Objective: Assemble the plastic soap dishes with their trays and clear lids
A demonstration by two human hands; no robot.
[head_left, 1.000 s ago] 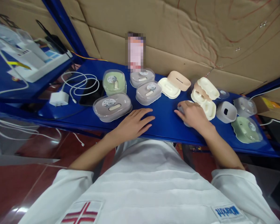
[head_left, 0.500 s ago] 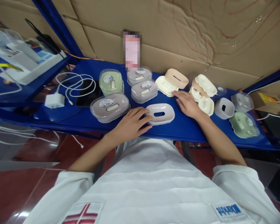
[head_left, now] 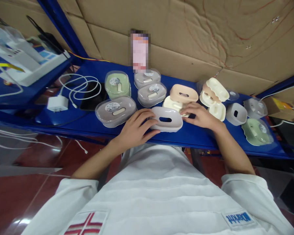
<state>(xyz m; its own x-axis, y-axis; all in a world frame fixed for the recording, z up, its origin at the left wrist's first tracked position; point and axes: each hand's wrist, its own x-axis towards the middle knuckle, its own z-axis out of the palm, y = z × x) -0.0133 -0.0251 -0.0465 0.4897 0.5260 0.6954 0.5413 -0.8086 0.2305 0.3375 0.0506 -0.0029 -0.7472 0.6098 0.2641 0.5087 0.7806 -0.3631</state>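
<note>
Pulled nearer front edge of table (head_left: 198,137): cream tray (head_left: 171,103), peach shell (head_left: 176,93). Touching tray with right hand (head_left: 198,115), cannot tell if gripping; touching grey shell (head_left: 168,128) with left hand (head_left: 136,129), open.

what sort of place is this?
Possibly a workshop or stockroom: a long blue metal-looking shelf, flat brown cardboard backing behind it, and grey oval clear-lidded plastic boxes set out on top.

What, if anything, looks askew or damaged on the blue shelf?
Beyond the right hand, a scalloped cream piece rests tilted atop a peach-coloured piece, while the lidded grey boxes look fairly level. No spill or damage is visible.
</note>
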